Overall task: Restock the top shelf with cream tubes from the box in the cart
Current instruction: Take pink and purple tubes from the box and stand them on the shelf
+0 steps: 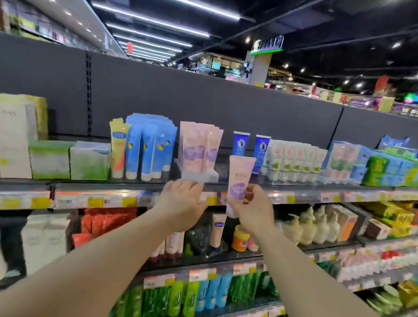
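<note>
a: pink plastic, purple panel on the front: that is the cream tube (238, 185) your right hand (251, 210) holds. confirm the grip.

b: your thumb and fingers pinch the tube's lower half from its right side. the tube stands upright, cap end down, crimped end up. it sits in the air in front of the top shelf (303, 192) edge, not resting on the shelf.

a: state of your left hand (183, 202)?

b: your left hand reaches up to the clear tray (200, 177) at the shelf's front. your fingertips touch the tray's front lip. the fingers look fairly straight, but whether they hook under the lip you cannot tell from this view.

a: contents of the tray?

b: a group of matching pink tubes (200, 145), upright, caps down, packed close together. your held tube is just to the right of that group and lower.

a: neighbouring stock on the same shelf?

b: to the left of the tray, blue tubes (149, 146) and one yellow tube (118, 145). to the right, behind your held tube, two dark blue tubes (251, 147), then a row of white tubes (293, 160) with green marks. price labels (93, 201) run along the shelf's front rail.
</note>
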